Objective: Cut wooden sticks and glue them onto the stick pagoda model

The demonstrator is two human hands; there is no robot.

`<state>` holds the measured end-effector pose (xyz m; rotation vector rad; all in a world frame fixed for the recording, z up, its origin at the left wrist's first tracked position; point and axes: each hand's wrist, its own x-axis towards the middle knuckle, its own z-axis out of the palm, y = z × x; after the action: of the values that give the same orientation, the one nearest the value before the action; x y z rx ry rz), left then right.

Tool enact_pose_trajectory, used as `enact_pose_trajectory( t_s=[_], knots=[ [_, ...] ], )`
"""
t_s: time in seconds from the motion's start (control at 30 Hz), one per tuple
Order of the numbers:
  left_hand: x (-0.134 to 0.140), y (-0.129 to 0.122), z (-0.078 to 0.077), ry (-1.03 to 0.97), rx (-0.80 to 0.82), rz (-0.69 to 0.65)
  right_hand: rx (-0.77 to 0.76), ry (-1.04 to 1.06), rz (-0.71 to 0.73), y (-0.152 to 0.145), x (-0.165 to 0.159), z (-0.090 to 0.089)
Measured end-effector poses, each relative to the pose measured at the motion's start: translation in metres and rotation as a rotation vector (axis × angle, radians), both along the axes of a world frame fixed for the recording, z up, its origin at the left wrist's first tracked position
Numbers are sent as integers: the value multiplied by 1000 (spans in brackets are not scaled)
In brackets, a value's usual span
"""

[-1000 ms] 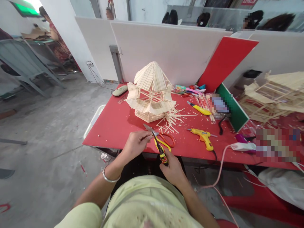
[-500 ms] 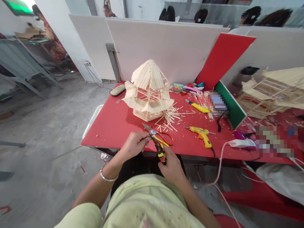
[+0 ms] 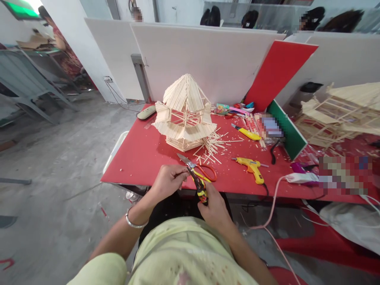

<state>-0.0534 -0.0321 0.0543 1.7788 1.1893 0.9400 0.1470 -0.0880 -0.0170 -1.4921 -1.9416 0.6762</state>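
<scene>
My right hand (image 3: 216, 204) is wrapped round the yellow-and-black handles of a pair of pliers (image 3: 199, 187), whose dark jaws point up and left. At the jaw tips, my left hand (image 3: 168, 181) is closed in a pinch; what its fingers hold, if anything, is too small to make out. Just beyond the pliers lie scissors (image 3: 207, 171) with red-orange handles, blades toward the model. A pavilion model (image 3: 186, 114) built of thin wooden sticks stands upright behind them. Loose sticks (image 3: 214, 145) are scattered at its right side.
On the red table (image 3: 133, 158) lie a yellow glue gun (image 3: 251, 168), a yellow utility knife (image 3: 249, 133) and a pale elongated object (image 3: 146, 113). A green board (image 3: 286, 128) stands at the right, with another stick model (image 3: 341, 114) beyond. White panels (image 3: 204, 59) rise behind the table.
Both hands and the pliers hold almost the same position. The whole view has shifted very slightly; nothing on the table has visibly moved.
</scene>
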Motion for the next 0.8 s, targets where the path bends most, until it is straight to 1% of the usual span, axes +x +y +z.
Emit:
enact_pose_trajectory(
  t_s=[0.13,0.23,0.3,0.37,0.47,0.6,0.7,0.8],
  knots=[
    [2,-2,-3,-4,-26,11,-16,-42,-36,-1,-2,4],
    [5,-3,-6,-5,-9,28,-30,-81,-64,-1,-1,4],
    [6,-3,-7,-23,2,50,-20,-46,-40,0,0,2],
    [6,-2,-9,-74,-21,84,-16,27,15,-1,1,1],
    [5,2,-9,-122,-57,105,-93,112,59,-3,2,3],
    [3,5,-5,-57,-27,69,-224,102,11,-7,3,6],
    [3,3,1,-10,-9,46,-239,101,-18,-9,5,4],
    [4,2,6,12,28,6,-254,212,-23,-12,7,1]
  ],
)
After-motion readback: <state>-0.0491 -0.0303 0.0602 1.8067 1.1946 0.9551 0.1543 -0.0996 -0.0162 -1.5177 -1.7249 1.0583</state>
